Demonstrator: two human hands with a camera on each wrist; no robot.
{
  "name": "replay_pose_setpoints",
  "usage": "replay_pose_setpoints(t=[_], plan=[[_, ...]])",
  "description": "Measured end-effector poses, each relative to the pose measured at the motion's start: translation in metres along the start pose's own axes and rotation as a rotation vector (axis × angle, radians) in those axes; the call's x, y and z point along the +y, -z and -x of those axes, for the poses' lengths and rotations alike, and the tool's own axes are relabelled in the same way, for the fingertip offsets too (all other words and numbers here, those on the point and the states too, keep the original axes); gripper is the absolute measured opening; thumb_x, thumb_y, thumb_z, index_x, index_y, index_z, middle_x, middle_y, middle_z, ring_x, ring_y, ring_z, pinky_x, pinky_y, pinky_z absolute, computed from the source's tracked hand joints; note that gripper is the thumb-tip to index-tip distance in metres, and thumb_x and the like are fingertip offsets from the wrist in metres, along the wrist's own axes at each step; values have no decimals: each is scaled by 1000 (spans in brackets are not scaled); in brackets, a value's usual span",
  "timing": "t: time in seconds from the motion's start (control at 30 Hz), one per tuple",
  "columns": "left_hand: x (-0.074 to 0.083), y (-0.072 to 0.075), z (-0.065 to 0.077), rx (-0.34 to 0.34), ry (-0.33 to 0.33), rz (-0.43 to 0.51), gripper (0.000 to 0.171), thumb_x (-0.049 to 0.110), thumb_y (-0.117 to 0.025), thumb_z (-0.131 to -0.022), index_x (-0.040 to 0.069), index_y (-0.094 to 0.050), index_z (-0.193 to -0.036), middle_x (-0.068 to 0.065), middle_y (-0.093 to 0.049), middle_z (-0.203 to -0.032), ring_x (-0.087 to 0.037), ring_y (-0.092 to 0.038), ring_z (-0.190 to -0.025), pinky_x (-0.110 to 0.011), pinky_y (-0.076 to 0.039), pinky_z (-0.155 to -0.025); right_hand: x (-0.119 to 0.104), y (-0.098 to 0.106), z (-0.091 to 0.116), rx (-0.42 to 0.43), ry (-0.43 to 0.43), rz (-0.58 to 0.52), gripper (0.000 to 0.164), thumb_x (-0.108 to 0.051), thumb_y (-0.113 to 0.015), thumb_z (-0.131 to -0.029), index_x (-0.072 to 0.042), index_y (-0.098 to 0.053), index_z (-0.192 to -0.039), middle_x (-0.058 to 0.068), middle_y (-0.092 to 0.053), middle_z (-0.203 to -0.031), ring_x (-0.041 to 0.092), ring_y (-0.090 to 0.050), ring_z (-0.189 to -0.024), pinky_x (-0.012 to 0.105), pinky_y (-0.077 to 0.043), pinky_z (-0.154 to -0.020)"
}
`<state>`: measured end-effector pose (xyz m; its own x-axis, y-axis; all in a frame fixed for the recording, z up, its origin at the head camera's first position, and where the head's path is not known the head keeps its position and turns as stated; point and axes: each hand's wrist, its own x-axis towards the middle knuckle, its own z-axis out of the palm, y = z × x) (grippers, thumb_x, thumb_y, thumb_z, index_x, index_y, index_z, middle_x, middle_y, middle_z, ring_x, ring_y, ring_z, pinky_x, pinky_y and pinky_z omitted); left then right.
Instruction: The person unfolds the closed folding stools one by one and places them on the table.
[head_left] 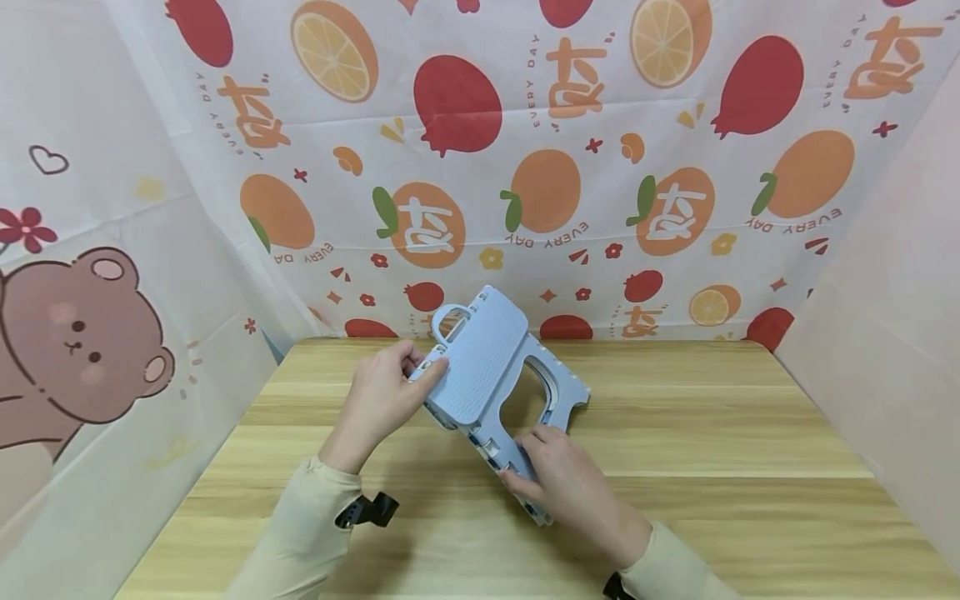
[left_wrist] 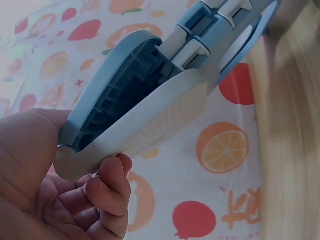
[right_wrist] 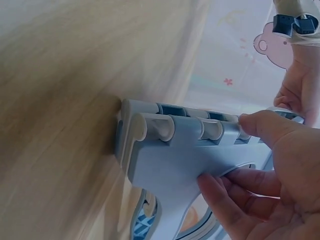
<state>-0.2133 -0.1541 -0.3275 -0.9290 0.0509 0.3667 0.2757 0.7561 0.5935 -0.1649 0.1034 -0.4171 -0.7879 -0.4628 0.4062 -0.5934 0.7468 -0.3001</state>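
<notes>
A light blue folding stool (head_left: 480, 362) is tilted over the table, its textured seat partly folded and its legs close together. My left hand (head_left: 382, 396) grips the seat's near-left edge, thumb on the textured face. In the left wrist view the two seat halves (left_wrist: 150, 122) form a narrow V, with ribbing inside, and the fingers curl beneath its closed end. My right hand (head_left: 566, 479) holds a leg panel (right_wrist: 170, 155) at the lower right; its thumb lies on the hinged edge and its fingers reach the cutout. A small carry loop (head_left: 442, 321) stands out from the seat's far-left side.
The wood-grain table (head_left: 712, 467) extends on both sides of the stool. Behind it hangs a fruit-printed cloth (head_left: 480, 183), and a pale sheet with a bear print (head_left: 82, 333) covers the left side. Black wrist mounts (head_left: 367, 510) are strapped over the sleeves.
</notes>
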Motion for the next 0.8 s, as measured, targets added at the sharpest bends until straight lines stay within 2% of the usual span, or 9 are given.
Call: replay_pose_setpoints(t=[0.4, 0.5, 0.63, 0.8], plan=[[28, 6, 6, 33, -94, 19, 27, 33, -78, -97, 13, -65, -87, 0, -61, -68, -14, -52, -61, -25, -41, -53, 9, 3, 3, 28, 58, -77, 30, -25, -82, -94, -2, -74, -110, 0, -64, -90, 3, -48, -73, 15, -45, -60], [35, 7, 8, 42, -121, 35, 24, 31, -79, -96, 13, -65, -88, 1, -64, -68, -13, -54, -61, -24, -43, -54, 10, 3, 5, 30, 65, -76, 30, -25, -81, -95, -1, -74, -111, 2, -66, -94, 3, -52, -75, 15, -48, -61], [44, 7, 9, 45, -142, 47, 21, 27, -79, -94, 13, -65, -88, 1, -63, -68, -12, -55, -61, -24, -44, -54, 11, 4, 7, 36, 72, -68, 33, -25, -80, -95, 1, -74, -115, 5, -70, -100, 6, -58, -78, 17, -52, -63], [54, 7, 11, 25, -156, 51, 23, 27, -80, -93, 11, -63, -89, 0, -57, -68, -13, -52, -61, -23, -44, -52, 14, 4, 9, 53, 83, -60, 33, -23, -80, -94, 1, -73, -115, 3, -68, -97, 5, -56, -77, 16, -50, -63]])
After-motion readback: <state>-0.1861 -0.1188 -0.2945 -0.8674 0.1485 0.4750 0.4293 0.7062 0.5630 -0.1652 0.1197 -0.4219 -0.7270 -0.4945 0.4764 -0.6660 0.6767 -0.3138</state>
